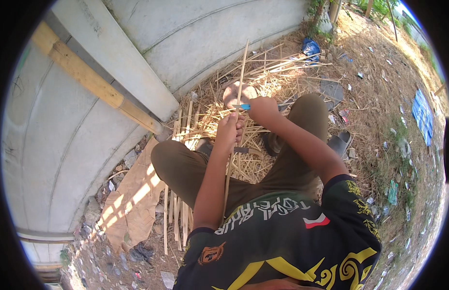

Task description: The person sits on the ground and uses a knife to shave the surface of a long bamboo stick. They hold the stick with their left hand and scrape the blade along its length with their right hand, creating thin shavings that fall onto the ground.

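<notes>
My left hand [228,130] is closed round a long, thin bamboo strip [243,67], which stands lengthwise before me and runs back over my lap. Just beyond it, my right hand [263,110] grips a knife [242,107]. A blue part of this knife shows left of my fist, and its tip lies across the strip. Under the strip's far half sits a round, brownish stone [230,95]. Between my legs lies a second tool [247,151] with a dark flat part and a light wooden-looking end.
Bamboo strips and shavings [251,166] cover the ground around my feet. More strips [175,220] lie by my left knee, near a brown sheet [132,208]. A concrete wall [205,38] and a leaning bamboo pole [84,67] stand left. Blue plastic [422,116] lies far right.
</notes>
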Motion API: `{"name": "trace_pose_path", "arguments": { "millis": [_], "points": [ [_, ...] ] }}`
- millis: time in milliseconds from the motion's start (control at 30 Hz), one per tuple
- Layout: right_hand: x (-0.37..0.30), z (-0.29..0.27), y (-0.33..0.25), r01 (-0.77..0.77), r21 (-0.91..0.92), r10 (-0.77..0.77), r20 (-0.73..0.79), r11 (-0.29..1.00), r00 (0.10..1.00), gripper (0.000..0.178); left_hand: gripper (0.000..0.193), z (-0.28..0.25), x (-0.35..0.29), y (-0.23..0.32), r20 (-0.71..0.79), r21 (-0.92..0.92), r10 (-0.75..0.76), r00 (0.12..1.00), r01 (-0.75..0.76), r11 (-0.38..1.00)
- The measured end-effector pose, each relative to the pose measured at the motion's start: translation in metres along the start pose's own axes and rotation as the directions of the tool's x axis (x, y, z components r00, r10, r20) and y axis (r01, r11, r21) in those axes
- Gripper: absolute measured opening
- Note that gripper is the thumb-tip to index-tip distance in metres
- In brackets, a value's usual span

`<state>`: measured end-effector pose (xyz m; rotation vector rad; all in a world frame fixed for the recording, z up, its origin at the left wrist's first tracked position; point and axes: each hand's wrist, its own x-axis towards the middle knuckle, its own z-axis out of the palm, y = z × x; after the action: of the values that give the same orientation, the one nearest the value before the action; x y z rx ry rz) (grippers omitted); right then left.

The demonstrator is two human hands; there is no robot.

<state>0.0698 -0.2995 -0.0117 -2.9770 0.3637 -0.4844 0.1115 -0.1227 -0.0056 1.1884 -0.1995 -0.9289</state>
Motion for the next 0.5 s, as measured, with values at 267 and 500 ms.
{"name": "trace_pose_path", "arguments": {
  "millis": [267, 500],
  "points": [
    [0.025, 0.013, 0.015, -0.065, -0.083, 0.056, -0.107, 0.994, 0.993, 0.011, 0.031, 0.018, -0.004, -0.001, -0.054, 0.075, -0.021, 0.998, 0.025, 0.997],
    [0.033, 0.012, 0.032, -0.134, -0.116, 0.130, -0.044, 0.984, 0.991, 0.012, 0.031, 0.020, -0.003, -0.015, -0.092, 0.145, -0.010, 0.996, 0.023, 0.989]
  ]
}}
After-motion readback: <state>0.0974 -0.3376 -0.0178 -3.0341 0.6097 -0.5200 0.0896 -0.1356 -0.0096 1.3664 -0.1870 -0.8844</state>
